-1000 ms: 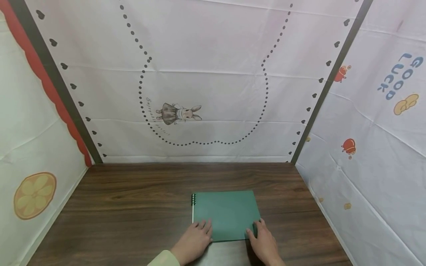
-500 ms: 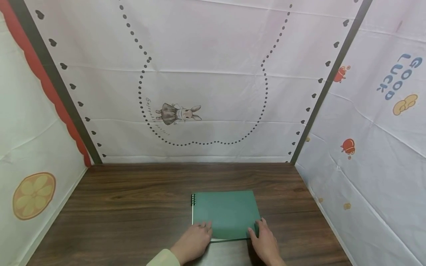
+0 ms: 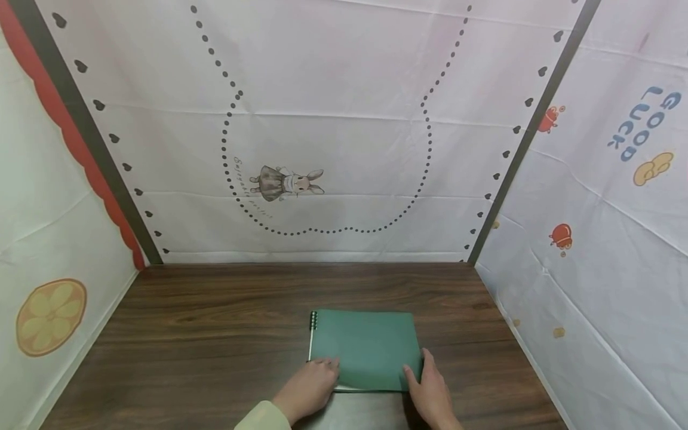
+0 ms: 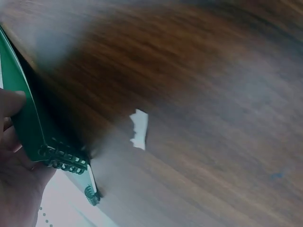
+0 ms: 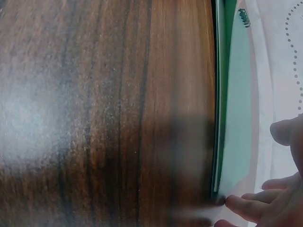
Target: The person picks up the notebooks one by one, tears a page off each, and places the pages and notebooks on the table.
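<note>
A green spiral-bound notebook (image 3: 371, 349) lies on the wooden table, black coils at its left side. My left hand (image 3: 309, 385) covers its near left corner. In the left wrist view, the thumb lies on the green cover and the other fingers curl beside the binding, holding that corner; part of the hand is out of frame. Along the notebook's right edge rests my right hand (image 3: 431, 391), fingers fairly straight and thumb spread over the cover. The right wrist view shows its fingertips (image 5: 234, 202) at the notebook's corner, with the thumb apart. White pages show at the near edge.
A small torn scrap of white paper (image 4: 140, 129) lies on the table (image 3: 215, 334) near the binding in the left wrist view. White printed cloth (image 3: 344, 149) hangs behind the table and on both sides.
The notebook has turned slightly, its near right corner shifting toward me. My left hand has slid slightly left, and my right hand has moved slightly right. More white page shows at the near edge.
</note>
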A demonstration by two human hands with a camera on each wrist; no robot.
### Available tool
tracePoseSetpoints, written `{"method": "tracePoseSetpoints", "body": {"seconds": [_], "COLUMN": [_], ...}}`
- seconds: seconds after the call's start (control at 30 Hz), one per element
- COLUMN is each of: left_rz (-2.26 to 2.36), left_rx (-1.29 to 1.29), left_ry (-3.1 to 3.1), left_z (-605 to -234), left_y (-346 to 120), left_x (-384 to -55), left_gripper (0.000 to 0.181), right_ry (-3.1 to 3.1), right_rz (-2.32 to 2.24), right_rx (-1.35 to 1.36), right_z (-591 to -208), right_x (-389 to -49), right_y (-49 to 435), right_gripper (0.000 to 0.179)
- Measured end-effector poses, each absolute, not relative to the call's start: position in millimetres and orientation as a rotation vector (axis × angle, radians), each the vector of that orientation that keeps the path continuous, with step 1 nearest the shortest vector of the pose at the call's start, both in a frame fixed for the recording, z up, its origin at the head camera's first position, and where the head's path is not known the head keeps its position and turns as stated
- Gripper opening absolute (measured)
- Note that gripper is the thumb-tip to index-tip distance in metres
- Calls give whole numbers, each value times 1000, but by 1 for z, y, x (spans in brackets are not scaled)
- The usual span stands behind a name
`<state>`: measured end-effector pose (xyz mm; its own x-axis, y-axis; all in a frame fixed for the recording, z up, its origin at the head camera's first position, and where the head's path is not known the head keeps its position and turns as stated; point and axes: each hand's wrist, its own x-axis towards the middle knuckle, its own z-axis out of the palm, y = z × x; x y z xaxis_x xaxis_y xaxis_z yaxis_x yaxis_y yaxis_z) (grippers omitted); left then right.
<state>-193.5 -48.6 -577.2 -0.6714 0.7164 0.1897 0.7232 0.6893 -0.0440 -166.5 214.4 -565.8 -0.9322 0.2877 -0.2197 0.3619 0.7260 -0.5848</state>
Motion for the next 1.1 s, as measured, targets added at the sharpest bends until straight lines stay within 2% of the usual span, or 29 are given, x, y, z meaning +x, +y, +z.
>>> {"method": "tracePoseSetpoints", "body": {"seconds": [0.1,0.3,0.37,0.6,0.83,1.1], "left_rz": [-89,-256,-354,-581,-718,-934], "left_rx": [-1144,-1069,-1027,-883,-755,-559], "left_ry": [-2693,-2741,-2785,-2943,-3011,-2955], "left_z": [-578,-577,-575,-568,-570,-573], "left_y": [-47,-45,-44,-43,-43,-44], "left_x": [-195,-195,-196,-199,-196,-192], "left_gripper": [16,13,15,15,15,12], "right_ry": [2790,2761,2772,2863,2824,2835], "right_rz": [-1011,-1122,-1161,-1246,-1232,-1123], "right_rx": [563,575,546,475,420,205], "right_z": [-566,-564,-563,-566,-565,-565], "right_x": [-168,-168,-167,-161,-161,-161], "right_y": [215,218,219,219,213,198], "right_gripper": [79,103,104,89,85,74]}}
